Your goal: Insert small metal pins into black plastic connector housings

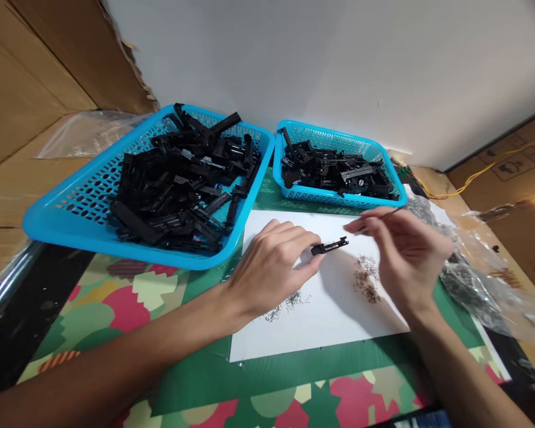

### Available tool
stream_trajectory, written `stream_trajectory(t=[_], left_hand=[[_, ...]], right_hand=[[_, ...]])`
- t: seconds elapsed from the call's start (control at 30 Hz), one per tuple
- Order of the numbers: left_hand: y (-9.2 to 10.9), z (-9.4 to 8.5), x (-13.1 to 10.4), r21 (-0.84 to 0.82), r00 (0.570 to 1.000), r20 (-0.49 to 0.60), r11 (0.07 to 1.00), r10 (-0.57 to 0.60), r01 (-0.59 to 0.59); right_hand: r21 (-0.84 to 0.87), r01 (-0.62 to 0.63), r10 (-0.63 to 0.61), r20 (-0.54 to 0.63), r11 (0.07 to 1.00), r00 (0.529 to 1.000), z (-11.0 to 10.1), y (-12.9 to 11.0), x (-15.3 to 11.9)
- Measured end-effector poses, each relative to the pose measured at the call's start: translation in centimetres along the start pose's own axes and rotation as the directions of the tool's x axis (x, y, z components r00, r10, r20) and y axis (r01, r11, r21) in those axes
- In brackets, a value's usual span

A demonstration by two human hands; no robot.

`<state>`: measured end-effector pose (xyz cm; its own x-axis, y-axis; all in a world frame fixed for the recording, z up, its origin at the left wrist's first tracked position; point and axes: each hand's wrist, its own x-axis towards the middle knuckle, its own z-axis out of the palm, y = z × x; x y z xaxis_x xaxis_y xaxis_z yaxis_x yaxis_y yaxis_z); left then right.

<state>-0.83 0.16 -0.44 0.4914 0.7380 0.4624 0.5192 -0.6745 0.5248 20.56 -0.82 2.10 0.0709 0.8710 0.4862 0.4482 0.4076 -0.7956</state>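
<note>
My left hand (279, 261) pinches a slim black plastic part (332, 245) between thumb and fingers, its narrow notched end pointing right. To the right of it, my right hand (405, 252) is closed on a thin metal tool, apparently tweezers (361, 230). The tool's tip is apart from the black part, and most of it is hidden by the fingers. Below the hands lies a white sheet (321, 321). Small silvery and brownish wire pieces (366, 279) are heaped by my right hand, and more silvery pieces (289, 302) lie beneath my left wrist.
A large blue basket (129, 252) of black plastic parts stands on the left. Behind the sheet is a smaller blue basket (339, 198) with similar parts. Clear plastic bags (468, 285) of metal pieces lie at right. Cardboard (40, 77) and a white wall (330, 59) border the table.
</note>
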Motion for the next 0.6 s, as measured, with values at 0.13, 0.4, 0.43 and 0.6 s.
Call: stream_trajectory(t=[0.13, 0.4, 0.43, 0.6], left_hand=[[0.3, -0.2, 0.1, -0.070, 0.998, -0.033, 0.996, -0.052, 0.050], [0.4, -0.3, 0.1, -0.205, 0.993, -0.025, 0.973, -0.116, 0.109], [0.4, -0.3, 0.1, -0.212, 0.993, -0.030, 0.972, -0.113, 0.104], [0.3, -0.4, 0.2, -0.208, 0.997, -0.063, 0.978, -0.036, 0.022]], right_hand=[[-0.219, -0.015, 0.091, 0.344, 0.976, 0.935, -4.1, 0.0, 0.3], [-0.358, 0.013, 0.217, 0.592, 0.933, 0.776, -5.9, 0.7, -2.8], [-0.370, 0.017, 0.220, 0.588, 0.929, 0.779, -5.7, 0.7, -3.0], [-0.377, 0.125, 0.126, 0.574, 0.918, 0.809, -5.3, 0.8, -3.6]])
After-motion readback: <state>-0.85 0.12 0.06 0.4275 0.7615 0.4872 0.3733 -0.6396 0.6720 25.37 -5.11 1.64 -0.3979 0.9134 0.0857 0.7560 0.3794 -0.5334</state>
